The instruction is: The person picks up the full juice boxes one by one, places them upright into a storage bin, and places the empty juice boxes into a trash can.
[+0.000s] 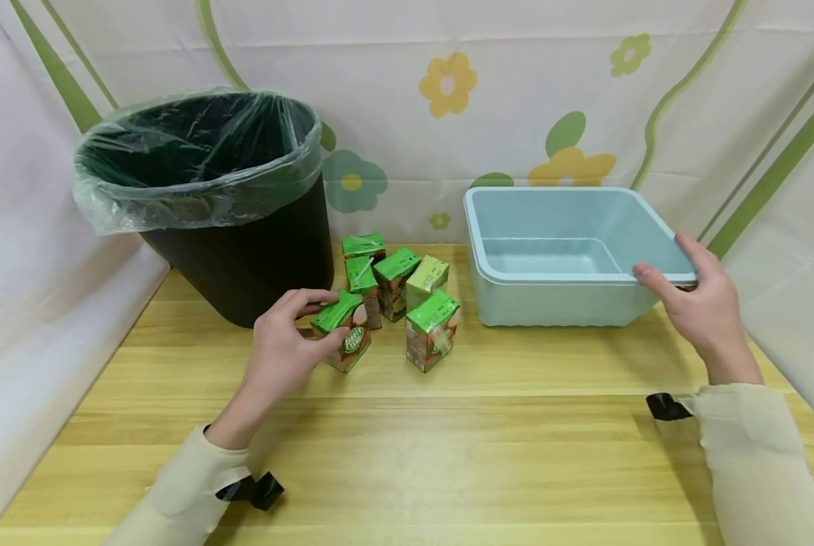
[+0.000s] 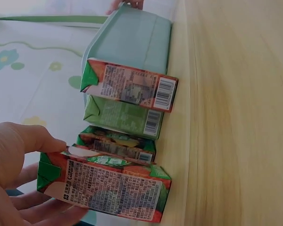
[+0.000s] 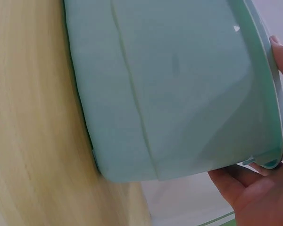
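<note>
My left hand (image 1: 286, 341) has its thumb and fingers around the upper part of a red-and-green drink carton (image 1: 354, 345), which stands on the table. In the left wrist view, this carton (image 2: 113, 188) shows its printed side, with the thumb at its top end and the fingers behind. Close by stand several more small cartons, among them a light green one (image 1: 427, 280) and a separate red-and-green one (image 1: 434, 334) nearer the front. My right hand (image 1: 710, 315) grips the near right corner of a pale blue plastic basin (image 1: 550, 303), thumb over the rim and fingers along the outside.
At the back left stands a black bin (image 1: 257, 265) lined with a clear plastic bag (image 1: 202, 208). A flowered curtain (image 1: 393, 91) hangs behind the wooden table (image 1: 461, 455). The basin's inside shows only its bare floor and walls.
</note>
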The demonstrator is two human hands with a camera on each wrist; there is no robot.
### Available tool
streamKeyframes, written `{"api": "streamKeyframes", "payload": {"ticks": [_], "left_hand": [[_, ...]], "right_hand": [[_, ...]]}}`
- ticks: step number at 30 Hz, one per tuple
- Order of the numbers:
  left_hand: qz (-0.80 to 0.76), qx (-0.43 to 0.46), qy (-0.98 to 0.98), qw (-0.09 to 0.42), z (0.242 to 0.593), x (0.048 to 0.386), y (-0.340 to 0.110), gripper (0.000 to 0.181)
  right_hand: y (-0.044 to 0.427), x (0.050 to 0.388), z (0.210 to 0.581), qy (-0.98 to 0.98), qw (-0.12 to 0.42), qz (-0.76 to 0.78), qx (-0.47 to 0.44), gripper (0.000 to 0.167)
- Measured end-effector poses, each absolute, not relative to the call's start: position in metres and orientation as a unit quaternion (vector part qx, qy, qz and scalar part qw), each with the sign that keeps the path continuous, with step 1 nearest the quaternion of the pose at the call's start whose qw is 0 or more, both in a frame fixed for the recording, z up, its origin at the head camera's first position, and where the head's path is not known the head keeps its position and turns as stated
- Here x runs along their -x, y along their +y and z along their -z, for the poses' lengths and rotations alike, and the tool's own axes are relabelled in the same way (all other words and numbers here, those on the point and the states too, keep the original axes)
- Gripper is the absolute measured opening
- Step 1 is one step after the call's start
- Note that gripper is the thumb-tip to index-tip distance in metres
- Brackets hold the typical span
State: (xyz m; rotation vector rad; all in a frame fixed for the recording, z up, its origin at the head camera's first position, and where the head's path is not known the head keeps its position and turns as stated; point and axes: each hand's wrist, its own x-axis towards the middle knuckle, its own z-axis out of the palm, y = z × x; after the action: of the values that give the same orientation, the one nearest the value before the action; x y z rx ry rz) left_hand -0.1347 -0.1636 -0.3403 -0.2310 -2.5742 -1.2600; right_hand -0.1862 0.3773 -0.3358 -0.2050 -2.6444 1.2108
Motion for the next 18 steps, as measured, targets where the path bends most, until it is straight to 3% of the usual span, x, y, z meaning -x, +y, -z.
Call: {"api": "streamKeyframes", "payload": {"ticks": [8,18], "left_hand": [[0.417,0.08,-0.894,0.147,0.342,0.136,-0.17,0.035],[0.443,0.048,-0.889,0.105,0.339,0.137,-0.175,0.034]], "right_hand": [[0.371,0.185,0.334,-0.905,0.122,-0.402,0.07,0.086],[0.368,0.186,0.335,-0.908,0.136,-0.393,0.053,0.085]]}}
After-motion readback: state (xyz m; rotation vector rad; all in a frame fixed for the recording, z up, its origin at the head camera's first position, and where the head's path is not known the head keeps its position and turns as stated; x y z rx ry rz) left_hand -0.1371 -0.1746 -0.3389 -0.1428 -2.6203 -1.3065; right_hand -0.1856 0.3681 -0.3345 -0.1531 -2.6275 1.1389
